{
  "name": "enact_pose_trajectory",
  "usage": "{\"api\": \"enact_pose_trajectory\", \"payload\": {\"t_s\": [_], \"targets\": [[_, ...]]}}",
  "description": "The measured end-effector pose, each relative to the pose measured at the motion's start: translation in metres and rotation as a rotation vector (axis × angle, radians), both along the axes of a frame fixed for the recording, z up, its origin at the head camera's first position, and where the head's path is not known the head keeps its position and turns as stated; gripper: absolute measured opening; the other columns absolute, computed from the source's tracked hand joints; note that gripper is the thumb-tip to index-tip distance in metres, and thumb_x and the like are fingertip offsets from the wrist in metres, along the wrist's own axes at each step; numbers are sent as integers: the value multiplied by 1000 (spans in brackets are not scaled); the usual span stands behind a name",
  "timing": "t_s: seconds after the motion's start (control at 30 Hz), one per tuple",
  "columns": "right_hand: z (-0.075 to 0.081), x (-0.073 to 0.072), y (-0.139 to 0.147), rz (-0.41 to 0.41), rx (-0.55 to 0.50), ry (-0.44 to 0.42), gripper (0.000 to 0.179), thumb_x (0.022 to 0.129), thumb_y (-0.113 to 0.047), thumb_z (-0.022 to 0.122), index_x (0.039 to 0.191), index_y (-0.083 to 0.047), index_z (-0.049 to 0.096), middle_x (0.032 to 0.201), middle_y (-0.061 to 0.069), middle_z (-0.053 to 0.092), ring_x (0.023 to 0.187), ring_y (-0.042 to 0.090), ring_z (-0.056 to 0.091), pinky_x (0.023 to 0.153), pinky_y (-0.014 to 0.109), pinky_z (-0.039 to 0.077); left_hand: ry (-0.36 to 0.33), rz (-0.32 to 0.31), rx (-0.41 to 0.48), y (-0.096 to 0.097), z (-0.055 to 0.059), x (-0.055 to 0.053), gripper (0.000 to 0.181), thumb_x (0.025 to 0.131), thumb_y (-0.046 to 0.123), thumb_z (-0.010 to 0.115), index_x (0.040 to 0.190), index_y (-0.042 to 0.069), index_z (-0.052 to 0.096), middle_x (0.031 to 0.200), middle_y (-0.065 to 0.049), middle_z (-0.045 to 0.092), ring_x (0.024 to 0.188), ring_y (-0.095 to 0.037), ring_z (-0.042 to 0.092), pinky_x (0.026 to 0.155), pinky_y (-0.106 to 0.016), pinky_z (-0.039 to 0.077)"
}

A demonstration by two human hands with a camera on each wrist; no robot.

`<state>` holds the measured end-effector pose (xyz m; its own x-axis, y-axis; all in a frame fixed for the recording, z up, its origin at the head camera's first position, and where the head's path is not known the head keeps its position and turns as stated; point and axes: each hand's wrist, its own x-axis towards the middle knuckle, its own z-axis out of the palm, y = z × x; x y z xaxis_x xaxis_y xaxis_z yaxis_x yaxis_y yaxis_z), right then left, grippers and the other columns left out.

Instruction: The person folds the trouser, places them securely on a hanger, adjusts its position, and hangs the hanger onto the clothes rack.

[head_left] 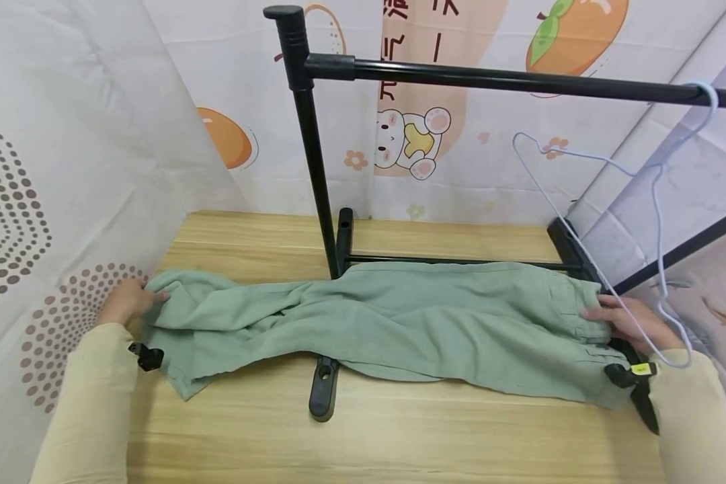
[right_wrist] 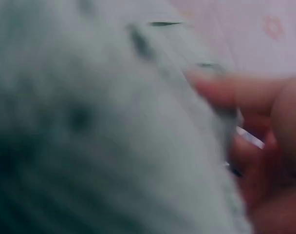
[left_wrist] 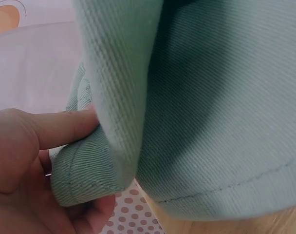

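Observation:
A pair of light green pants [head_left: 423, 316] stretches sideways between my two hands, over the wooden table and the rack's base. At the left end my left hand [head_left: 124, 302] pinches a leg hem. Up close in the left wrist view, thumb and fingers [left_wrist: 65, 127] grip the folded hem, while the other leg opening [left_wrist: 226, 161] hangs loose beside it. My right hand [head_left: 632, 324] holds the waistband end, thumb on the near face. The right wrist view is blurred, but the waistband [right_wrist: 187, 63] lies between that hand's thumb and fingers.
A black garment rack [head_left: 314, 154] stands on the wooden table [head_left: 435, 437], its top bar [head_left: 490, 77] crossing above the pants. From its right end hangs a pale blue wire hanger [head_left: 659, 181], in front of my right hand from the head view. Printed curtains [head_left: 266, 188] surround the table.

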<state>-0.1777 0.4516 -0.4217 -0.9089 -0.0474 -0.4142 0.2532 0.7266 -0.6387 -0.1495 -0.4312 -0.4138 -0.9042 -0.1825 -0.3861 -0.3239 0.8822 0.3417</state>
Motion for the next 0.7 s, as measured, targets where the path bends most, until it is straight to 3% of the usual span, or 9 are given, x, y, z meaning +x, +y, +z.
{"api": "enact_pose_trajectory", "payload": {"t_s": [0.07, 0.13, 0.23, 0.3, 0.33, 0.37, 0.47, 0.6, 0.7], "targets": [[0, 2, -1, -31, 106, 124, 74, 94, -32, 62, 143, 15, 31, 137, 42, 40, 105, 29, 58, 76, 24, 50, 33, 5, -2, 0, 2, 1, 75, 97, 33, 54, 133, -28, 29, 129, -52, 33, 113, -64, 41, 94, -67, 40], [2, 2, -2, -114, 192, 244, 63, 92, -30, 64, 136, 12, 45, 106, 35, 59, 72, 16, 55, 60, 28, 45, 68, 21, -7, 1, 3, 1, 73, 98, 33, 53, 134, -26, 29, 131, -51, 33, 114, -65, 39, 95, -67, 39], [5, 3, -3, -247, 260, 412, 50, 90, -25, 66, 126, 9, 57, 83, 19, 66, 59, 0, 44, 52, 26, 38, 114, 82, -7, 2, 5, 1, 71, 100, 33, 51, 138, -22, 27, 136, -49, 30, 117, -64, 36, 98, -68, 37], [5, 2, -4, -324, 271, 495, 43, 88, -19, 66, 120, 10, 62, 61, -3, 61, 52, -5, 38, 50, 26, 37, 145, 128, -20, 2, 5, 1, 69, 101, 33, 49, 140, -19, 26, 139, -47, 28, 119, -64, 35, 99, -67, 36], [5, 3, -4, -329, 288, 528, 42, 87, -18, 66, 117, 11, 62, 58, -8, 60, 52, -7, 37, 51, 23, 36, 162, 145, -29, 2, 5, 1, 69, 101, 33, 50, 141, -18, 26, 140, -45, 28, 120, -63, 35, 100, -67, 35], [4, 3, -3, -326, 298, 531, 43, 88, -19, 65, 117, 13, 61, 52, -15, 56, 51, -10, 38, 53, 20, 34, 171, 154, -35, 2, 4, 0, 69, 101, 34, 49, 141, -17, 26, 141, -45, 28, 120, -63, 35, 100, -66, 36], [-1, 4, -2, -271, 146, 400, 48, 93, -21, 60, 121, 19, 52, 53, -27, 49, 50, -5, 48, 53, 18, 42, 174, 158, -37, 2, 1, -1, 72, 100, 36, 52, 141, -18, 26, 142, -44, 27, 123, -63, 32, 102, -66, 33], [-6, 6, 0, -125, 19, 165, 47, 99, -23, 53, 116, 21, 48, 67, -13, 62, 59, 3, 60, 57, 22, 54, 130, 116, -23, 1, -7, 1, 75, 98, 36, 54, 139, -21, 27, 139, -47, 30, 121, -64, 34, 102, -68, 33], [-1, 15, -1, -103, 96, 87, 56, 100, -28, 50, 115, 26, 47, 71, -7, 64, 61, 2, 59, 58, 24, 54, 113, 112, -7, 0, -12, 4, 77, 98, 37, 53, 139, -21, 25, 137, -48, 29, 120, -64, 34, 101, -68, 32]]}}
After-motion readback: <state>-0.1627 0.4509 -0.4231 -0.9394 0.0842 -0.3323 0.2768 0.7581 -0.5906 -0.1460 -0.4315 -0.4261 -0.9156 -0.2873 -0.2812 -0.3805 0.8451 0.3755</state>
